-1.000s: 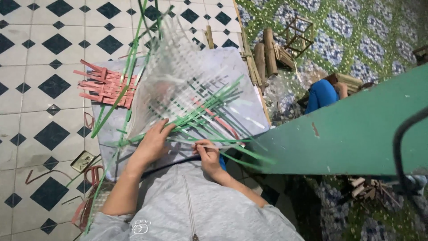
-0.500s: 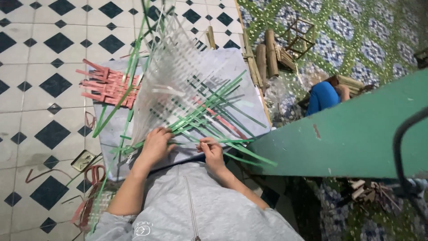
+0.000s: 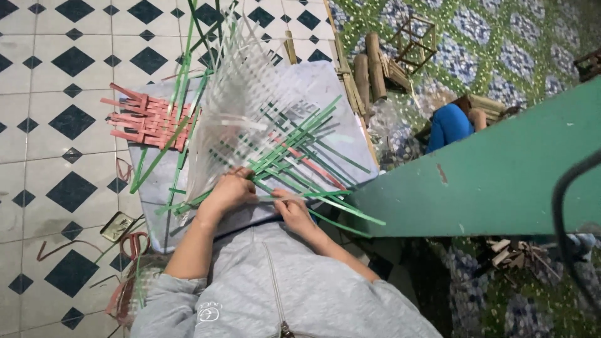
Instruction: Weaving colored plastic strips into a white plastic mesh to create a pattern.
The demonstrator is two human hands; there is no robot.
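A: Entry — woven panel [image 3: 250, 119] of pale translucent strips lies on a grey sheet [image 3: 325, 87] over the tiled floor [image 3: 56, 69], just ahead of the person's lap; green strips [image 3: 300, 147] cross its near edge and fan out to the right.

B: Hands?

A: Left hand [image 3: 228, 191] lies flat on the near edge of the weave, fingers curled down and pressing the strips; right hand [image 3: 291, 209] pinches one green strip between thumb and fingers, closed on it.

B: Handling, in your judgement?

A: Light and springy, I would say; the strips look thin, flat and slick — likely to slide out of the weave if not pinned; stiff along their length, yet they bow easily. Probably not fragile, though a sharp fold might kink one.

B: Where to hold?

A: Close to the crossing point, not at the free ends; the ends would whip about. Palm down on the finished part, pinch near the working edge.

B: Surroundings?

A: A small pink woven piece [image 3: 147, 119] to the left; a green bench [image 3: 501, 181] to the right.
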